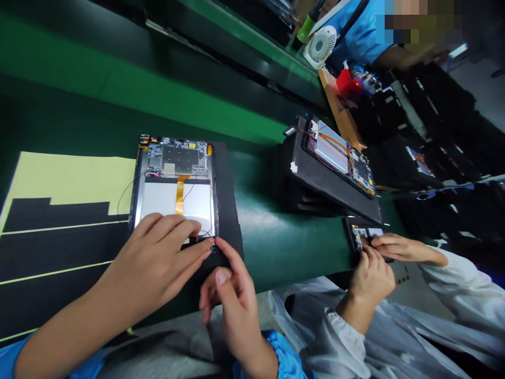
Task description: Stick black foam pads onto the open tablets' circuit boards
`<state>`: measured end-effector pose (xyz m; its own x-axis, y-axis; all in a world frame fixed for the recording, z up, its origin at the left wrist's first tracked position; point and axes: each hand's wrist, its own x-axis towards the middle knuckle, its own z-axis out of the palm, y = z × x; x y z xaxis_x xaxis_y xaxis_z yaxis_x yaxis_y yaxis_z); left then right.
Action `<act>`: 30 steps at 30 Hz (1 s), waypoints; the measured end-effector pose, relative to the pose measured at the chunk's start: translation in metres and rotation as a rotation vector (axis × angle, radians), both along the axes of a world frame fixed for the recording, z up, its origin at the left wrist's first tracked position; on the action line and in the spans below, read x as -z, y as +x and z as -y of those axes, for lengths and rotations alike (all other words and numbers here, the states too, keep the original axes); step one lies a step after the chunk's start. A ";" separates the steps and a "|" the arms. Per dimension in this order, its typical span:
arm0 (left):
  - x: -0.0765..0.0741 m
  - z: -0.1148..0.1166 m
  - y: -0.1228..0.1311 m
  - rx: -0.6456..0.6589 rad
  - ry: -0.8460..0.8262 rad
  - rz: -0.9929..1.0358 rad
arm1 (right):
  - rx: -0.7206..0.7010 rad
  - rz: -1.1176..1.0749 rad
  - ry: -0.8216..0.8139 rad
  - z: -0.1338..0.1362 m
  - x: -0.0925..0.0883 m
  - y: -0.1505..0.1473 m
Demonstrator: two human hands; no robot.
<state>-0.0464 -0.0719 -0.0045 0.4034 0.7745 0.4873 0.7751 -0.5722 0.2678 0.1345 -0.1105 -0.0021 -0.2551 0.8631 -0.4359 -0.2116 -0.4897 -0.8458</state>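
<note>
Opened tablet: lying on a black pad, beside a yellow-and-black sheet.
Left hand: bending over the tablet's lower end, keeping fingers close together, leaving any pinch impossible to tell.
Right hand: stretching the index finger to the lower right corner, holding the thumb apart.

Smooth green surface, semi-gloss.
Battery pack appears smooth, metallic; ribbon cable is glossy plastic film; black pad is matt, foam-like.
</note>
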 end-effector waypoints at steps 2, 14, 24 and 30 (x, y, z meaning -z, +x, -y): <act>-0.004 -0.003 0.002 0.004 0.033 -0.048 | 0.031 0.040 0.052 0.002 0.003 0.000; -0.001 0.024 -0.001 -0.121 0.009 0.095 | -0.529 0.880 0.686 -0.023 -0.025 0.024; 0.000 0.018 0.008 -0.275 -0.090 0.136 | -0.511 0.847 0.959 -0.070 -0.031 0.017; 0.001 0.013 0.010 -0.300 -0.108 0.138 | -0.659 0.863 1.032 -0.084 -0.031 0.014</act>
